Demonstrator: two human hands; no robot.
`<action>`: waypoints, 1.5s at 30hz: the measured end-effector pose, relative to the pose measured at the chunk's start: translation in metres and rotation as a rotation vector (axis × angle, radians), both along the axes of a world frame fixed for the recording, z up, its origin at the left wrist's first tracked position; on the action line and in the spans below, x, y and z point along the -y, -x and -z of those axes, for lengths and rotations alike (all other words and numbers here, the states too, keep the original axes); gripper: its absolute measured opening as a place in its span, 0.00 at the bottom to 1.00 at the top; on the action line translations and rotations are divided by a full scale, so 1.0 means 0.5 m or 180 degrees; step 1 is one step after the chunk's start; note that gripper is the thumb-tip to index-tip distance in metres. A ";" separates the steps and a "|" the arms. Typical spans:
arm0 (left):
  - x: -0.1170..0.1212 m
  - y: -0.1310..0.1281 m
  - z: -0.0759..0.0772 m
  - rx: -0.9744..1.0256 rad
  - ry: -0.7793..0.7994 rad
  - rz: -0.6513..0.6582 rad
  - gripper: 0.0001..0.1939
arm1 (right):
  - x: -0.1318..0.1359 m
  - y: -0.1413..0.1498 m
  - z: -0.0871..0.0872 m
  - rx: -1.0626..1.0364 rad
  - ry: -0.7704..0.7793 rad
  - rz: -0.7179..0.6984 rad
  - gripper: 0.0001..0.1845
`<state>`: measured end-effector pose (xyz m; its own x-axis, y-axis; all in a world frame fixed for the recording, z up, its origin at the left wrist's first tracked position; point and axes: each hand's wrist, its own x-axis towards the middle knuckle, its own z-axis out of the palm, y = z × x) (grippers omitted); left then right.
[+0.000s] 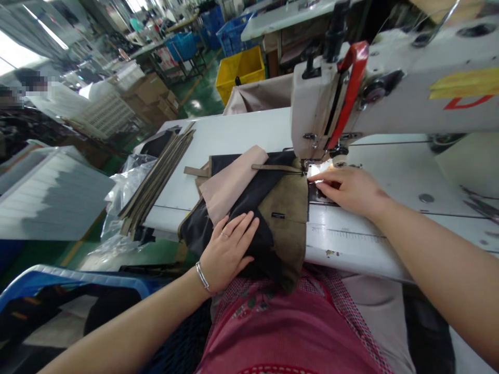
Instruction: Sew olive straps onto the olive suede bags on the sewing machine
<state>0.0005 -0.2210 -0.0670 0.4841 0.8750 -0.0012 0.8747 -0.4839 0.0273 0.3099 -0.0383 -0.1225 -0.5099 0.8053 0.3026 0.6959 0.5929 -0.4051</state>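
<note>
My left hand (230, 249) lies flat, fingers slightly spread, on the black lining of a sewn fabric piece (288, 228) in olive-brown and black, which bears a small dark label. A beige fabric flap (234, 184) is folded across it, and a narrow olive strap (276, 168) runs over it to the presser foot. My right hand (346, 189) is beside the needle area of the sewing machine (312, 114). Its thumb and forefinger are drawn together at the fabric's right edge by the foot; what lies between the fingertips, if anything, is too small to tell.
Olive fabric strips (159, 176) lie stacked across the table's left end, with clear plastic (125, 192) hanging beyond. A blue crate (78, 275) holding cloth pieces stands at lower left. Behind the white sewing table (249, 127) is a yellow bin (239, 72). Other people appear far left.
</note>
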 end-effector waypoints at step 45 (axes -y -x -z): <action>-0.331 0.006 0.043 0.0337 -0.0459 0.0311 0.19 | -0.011 -0.033 0.007 -0.0356 0.0703 0.0064 0.15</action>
